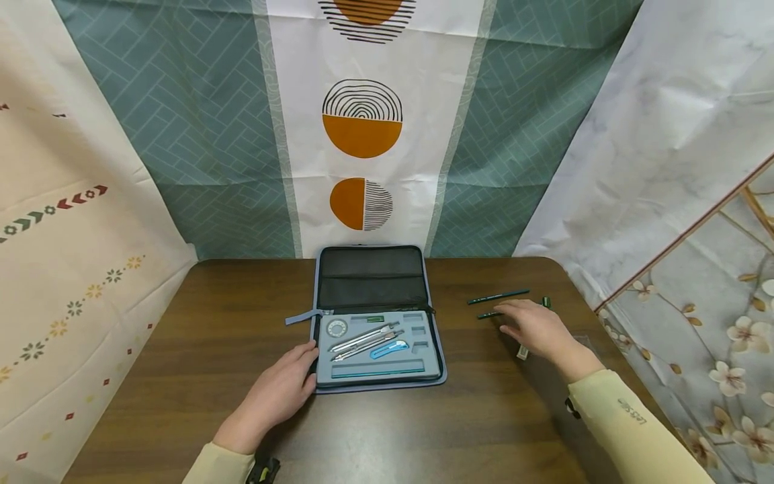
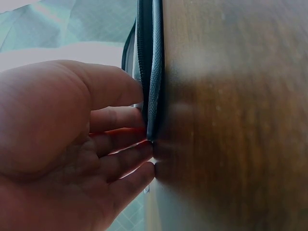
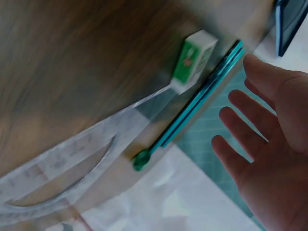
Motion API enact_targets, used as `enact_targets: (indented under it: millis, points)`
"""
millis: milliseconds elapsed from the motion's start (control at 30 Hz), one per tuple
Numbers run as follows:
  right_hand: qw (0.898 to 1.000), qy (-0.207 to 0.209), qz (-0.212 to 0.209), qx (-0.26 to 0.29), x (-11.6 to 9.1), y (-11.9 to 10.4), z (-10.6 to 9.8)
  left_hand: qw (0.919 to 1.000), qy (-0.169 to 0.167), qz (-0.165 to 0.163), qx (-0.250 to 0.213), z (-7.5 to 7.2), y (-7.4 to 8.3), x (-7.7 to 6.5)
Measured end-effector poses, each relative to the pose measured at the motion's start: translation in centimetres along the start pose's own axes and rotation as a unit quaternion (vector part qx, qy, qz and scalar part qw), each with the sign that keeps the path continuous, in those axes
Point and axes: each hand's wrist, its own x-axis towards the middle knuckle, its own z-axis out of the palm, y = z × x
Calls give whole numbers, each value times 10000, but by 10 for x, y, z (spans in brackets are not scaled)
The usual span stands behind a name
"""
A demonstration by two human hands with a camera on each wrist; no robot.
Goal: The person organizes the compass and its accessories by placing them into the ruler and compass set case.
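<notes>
A brown wooden table [image 1: 502,403] stands against a teal-and-white cloth [image 1: 363,67] bearing three orange motifs, with a cream cloth [image 1: 66,269] to the left and a marbled, floral cloth [image 1: 665,121] to the right. On the table, a person's left hand [image 1: 281,382] rests, fingers nearly straight, against the left edge of a drawing case [image 1: 381,390] lying unzipped and spread flat. The right hand [image 1: 538,329], fingers loosely extended and gripping nothing, hovers well to the right of the case. Just beyond its fingertips is one pencil [image 1: 498,296]; a second pencil [image 1: 487,315] runs partly beneath them, though whether they touch it cannot be told. An eraser [image 1: 523,352] lies on the near side of the hand, a green piece [image 1: 546,302] on the far side. Counted on the table: two pencils, one eraser, one green piece and one clear protractor [image 3: 57,163]. In the case's grey tray [image 1: 375,361]: two metal compasses [image 1: 364,337], one blue cutter [image 1: 389,349], one white disc [image 1: 336,328] and one small green tube [image 1: 375,318].
</notes>
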Motion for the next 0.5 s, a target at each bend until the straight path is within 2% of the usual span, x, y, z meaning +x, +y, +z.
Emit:
enact_targets:
  millis: [200, 500]
  points:
    - [9997, -145, 140, -165, 0, 21, 1, 10000, 10, 19, -15, -1, 0, 0]
    - [9993, -57, -27, -366, -2, 41, 11, 10000, -47, -31, -40, 0, 0, 0]
